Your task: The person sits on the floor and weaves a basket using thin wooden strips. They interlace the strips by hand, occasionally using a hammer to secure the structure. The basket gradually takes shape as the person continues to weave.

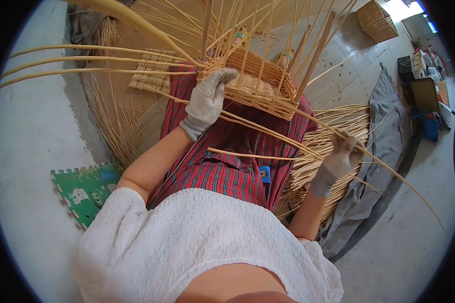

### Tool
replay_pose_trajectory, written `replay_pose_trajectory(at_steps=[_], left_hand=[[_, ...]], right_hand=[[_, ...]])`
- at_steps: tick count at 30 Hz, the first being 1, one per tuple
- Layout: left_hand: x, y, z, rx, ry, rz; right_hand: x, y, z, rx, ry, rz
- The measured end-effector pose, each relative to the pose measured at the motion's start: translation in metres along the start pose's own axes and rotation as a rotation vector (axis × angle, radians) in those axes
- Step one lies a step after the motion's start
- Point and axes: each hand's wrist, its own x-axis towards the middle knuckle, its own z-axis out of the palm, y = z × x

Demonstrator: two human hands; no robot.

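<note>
A partly woven wicker basket (pixel 262 101) rests over my lap, with long upright stakes rising from its sides. My left hand (pixel 207 98), in a pale work glove, closes round the basket's near left corner, its thumb along the woven edge. To the right, my gloved right hand (pixel 340 157) grips a long willow rod (pixel 399 179). This rod runs from the basket's right corner through the fingers and curves down beyond them. Other loose rods (pixel 268 132) cross over my lap between the two hands. The left fingertips are partly hidden behind the corner.
Thick rods (pixel 101 59) stick out far to the left at head height of the basket. A pile of cut rods (pixel 311 171) lies at right beside a grey cloth (pixel 384 121). A green foam mat (pixel 88 189) is at left, and a finished-looking basket (pixel 376 21) stands far right.
</note>
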Motion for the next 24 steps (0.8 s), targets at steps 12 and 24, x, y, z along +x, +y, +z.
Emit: replay_pose_trajectory(at_steps=[12, 24], left_hand=[[0.055, -0.014, 0.064, 0.540, -0.626, -0.377], [0.047, -0.018, 0.095, 0.724, -0.317, -0.439]], right_hand=[[0.015, 0.020, 0.011, -0.115, -0.122, 0.204], [0.082, 0.145, 0.253, -0.567, -0.326, -0.257]])
